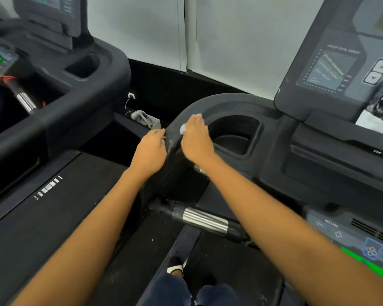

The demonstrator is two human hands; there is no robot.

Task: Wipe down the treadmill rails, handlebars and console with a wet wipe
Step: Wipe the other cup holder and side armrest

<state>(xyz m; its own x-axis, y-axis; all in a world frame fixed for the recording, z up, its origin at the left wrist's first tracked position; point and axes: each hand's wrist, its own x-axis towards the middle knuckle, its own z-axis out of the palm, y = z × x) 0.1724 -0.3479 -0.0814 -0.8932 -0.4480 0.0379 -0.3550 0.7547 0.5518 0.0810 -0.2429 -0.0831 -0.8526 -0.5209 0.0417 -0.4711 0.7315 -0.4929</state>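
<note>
Two hands work at the treadmill's front corner. The right hand (196, 138) presses flat on a bunched white wet wipe (183, 128), rubbing the rim beside the cup holder (237, 138). Just left, the left hand (152, 149) curls on the corner's side. The handlebar (203, 219) below and the console screen (332, 67) far right look not yet wiped, I think.
</note>
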